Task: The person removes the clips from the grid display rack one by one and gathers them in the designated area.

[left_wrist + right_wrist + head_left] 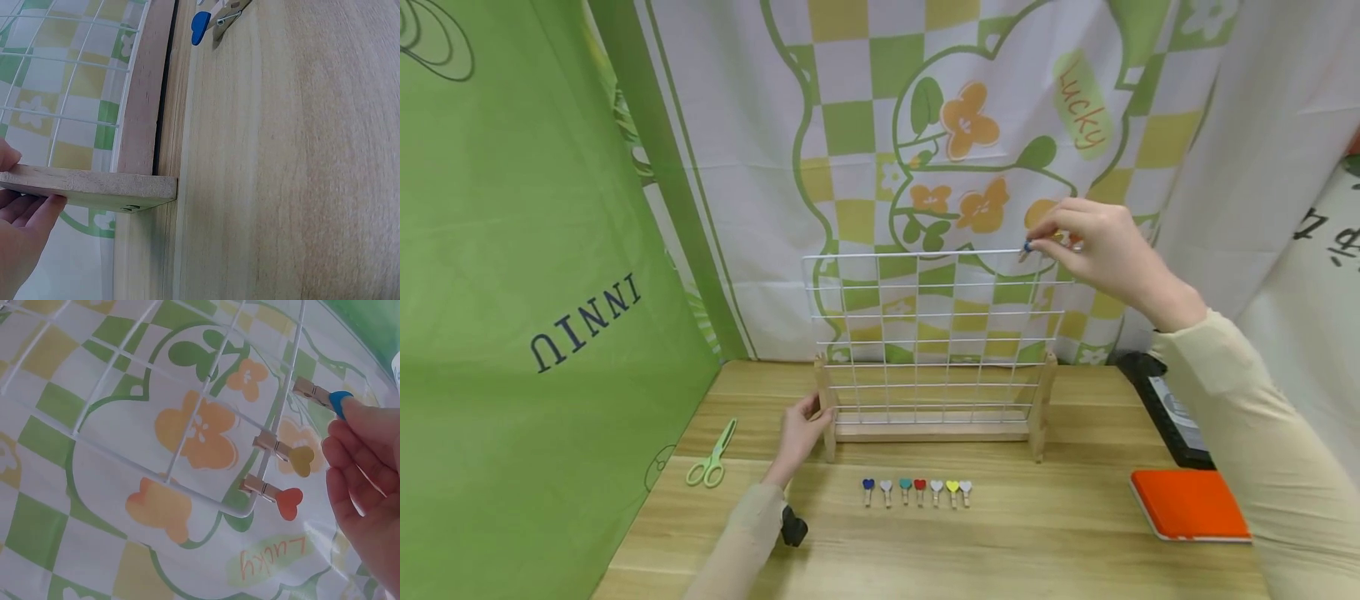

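Note:
Up at the top right of a white wire grid [917,341], my right hand [1101,242] pinches a small clothespin with a blue heart [340,402] between thumb and forefinger. Its wooden end meets the grid's edge wire in the right wrist view. Along that same edge are clipped a yellow-heart clothespin [302,461] and an orange-red-heart clothespin [289,503]. The grid stands upright in a wooden stand [932,432]. My left hand [797,429] grips the stand's left post [94,182], thumb on one face and fingers on the other.
Several heart clothespins [920,486] lie in a row on the wooden table [1000,550] before the stand. Green scissors [713,462] lie left. An orange notebook [1187,504] and a black object [1172,417] are at the right. A patterned curtain [737,208] hangs behind.

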{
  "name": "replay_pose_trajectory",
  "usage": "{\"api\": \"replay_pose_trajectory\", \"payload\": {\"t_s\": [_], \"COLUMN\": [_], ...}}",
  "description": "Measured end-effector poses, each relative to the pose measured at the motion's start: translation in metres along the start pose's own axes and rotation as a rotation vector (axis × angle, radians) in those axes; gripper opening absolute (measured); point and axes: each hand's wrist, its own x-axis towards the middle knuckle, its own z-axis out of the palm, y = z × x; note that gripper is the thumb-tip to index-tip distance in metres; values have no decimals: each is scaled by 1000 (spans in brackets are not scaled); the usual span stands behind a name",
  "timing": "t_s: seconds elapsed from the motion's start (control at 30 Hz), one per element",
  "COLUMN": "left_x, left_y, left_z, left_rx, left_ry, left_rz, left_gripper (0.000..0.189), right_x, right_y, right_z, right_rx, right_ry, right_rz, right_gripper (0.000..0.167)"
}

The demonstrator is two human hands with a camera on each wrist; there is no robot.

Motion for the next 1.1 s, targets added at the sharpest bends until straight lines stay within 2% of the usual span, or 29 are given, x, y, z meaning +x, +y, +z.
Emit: {"api": "replay_pose_trajectory", "payload": {"t_s": [0.2,0.27,0.43,0.5,0.77,0.87,1.03,1.1], "left_x": [7,5,6,9,9,10,12,13], "left_y": [-23,-19,-22,-30,-30,-30,-28,-27], "left_z": [2,1,0,0,-1,0,2,2], "left_rx": [1,-4,0,-6,-14,-16,0,8], "left_ry": [15,13,10,9,7,6,7,4], "left_rz": [5,3,-6,4,1,-2,-6,-2], "left_gripper": [43,43,43,44,44,44,43,42], "right_x": [-21,-29,-55,-66,-110,-128,-162,-175], "right_y": [-9,-12,-16,-18,-26,-30,-39,-42], "right_z": [10,15,36,47,90,106,133,143], "right_rx": [54,69,105,120,207,244,321,354], "right_ry": [5,-7,-49,-68,-123,-192,-372,-409], "right_rz": [-20,-20,-16,-17,-45,-12,98,116], "right_gripper": [18,19,21,22,23,21,11,9]}}
